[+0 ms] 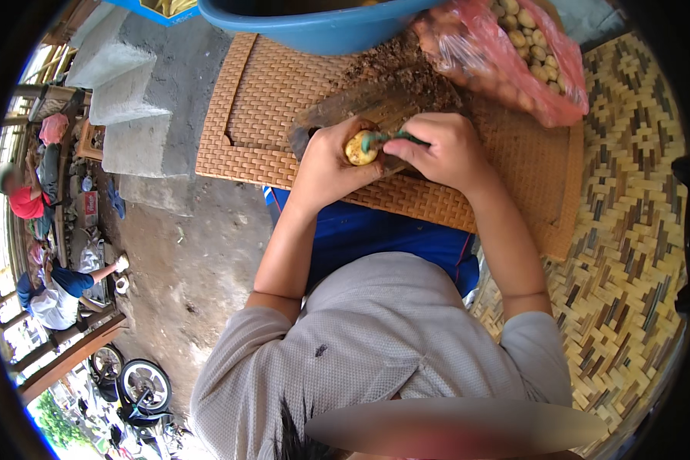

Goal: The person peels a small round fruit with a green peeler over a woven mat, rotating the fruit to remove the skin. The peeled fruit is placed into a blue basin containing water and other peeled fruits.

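Note:
A small yellowish potato (356, 150) with brown specks of skin sits in my left hand (330, 158), between thumb and fingers. My right hand (444, 148) grips a green-handled tool, seemingly a peeler (375, 141), whose head rests against the potato. Most of its handle is hidden in my fingers. Both hands are above a dark wooden board (345, 109) lying on a woven rattan-style tabletop (276, 92). Brown peelings (405, 60) are heaped on the board's far side and the tabletop beyond it.
A blue basin (322, 29) stands at the far edge. Right of it, a red plastic bag (494, 75) holds many potatoes (526, 40). Concrete steps (144, 98) rise at left. Two people (29, 198) sit further left, near a parked motorcycle (144, 391). A woven bamboo wall (615, 201) runs along the right.

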The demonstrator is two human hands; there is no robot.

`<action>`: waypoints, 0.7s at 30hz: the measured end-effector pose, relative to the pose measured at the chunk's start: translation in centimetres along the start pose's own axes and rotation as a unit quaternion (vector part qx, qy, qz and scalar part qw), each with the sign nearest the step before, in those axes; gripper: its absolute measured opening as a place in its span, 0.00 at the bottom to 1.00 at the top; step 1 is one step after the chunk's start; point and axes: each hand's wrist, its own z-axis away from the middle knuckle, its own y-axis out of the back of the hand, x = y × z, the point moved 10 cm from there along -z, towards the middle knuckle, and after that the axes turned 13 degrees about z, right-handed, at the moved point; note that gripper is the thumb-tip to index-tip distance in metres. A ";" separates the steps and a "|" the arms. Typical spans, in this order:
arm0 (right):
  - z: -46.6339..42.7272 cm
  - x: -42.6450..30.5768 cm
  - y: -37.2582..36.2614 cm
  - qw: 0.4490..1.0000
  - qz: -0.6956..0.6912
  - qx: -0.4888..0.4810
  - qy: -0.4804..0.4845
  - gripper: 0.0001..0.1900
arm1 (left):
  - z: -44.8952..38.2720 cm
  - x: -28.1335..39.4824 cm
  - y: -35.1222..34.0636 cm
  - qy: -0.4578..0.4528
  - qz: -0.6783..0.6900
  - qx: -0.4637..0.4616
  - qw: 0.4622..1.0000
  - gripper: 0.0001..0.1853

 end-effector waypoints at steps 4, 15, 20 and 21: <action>0.2 2.1 1.1 0.988 0.126 0.053 -0.066 0.24 | 0.0 -0.2 0.0 -0.007 0.001 -0.005 1.000 0.17; 0.9 2.8 1.3 0.984 0.143 0.061 -0.084 0.32 | -0.7 -1.1 0.5 0.069 0.147 -0.076 0.984 0.29; 1.0 2.7 2.0 0.982 0.148 0.081 -0.084 0.30 | -3.2 -1.2 2.3 0.201 0.248 -0.172 0.932 0.26; 1.1 2.8 2.0 0.982 0.145 0.077 -0.090 0.30 | -4.1 -1.0 2.5 0.193 0.223 -0.180 0.938 0.26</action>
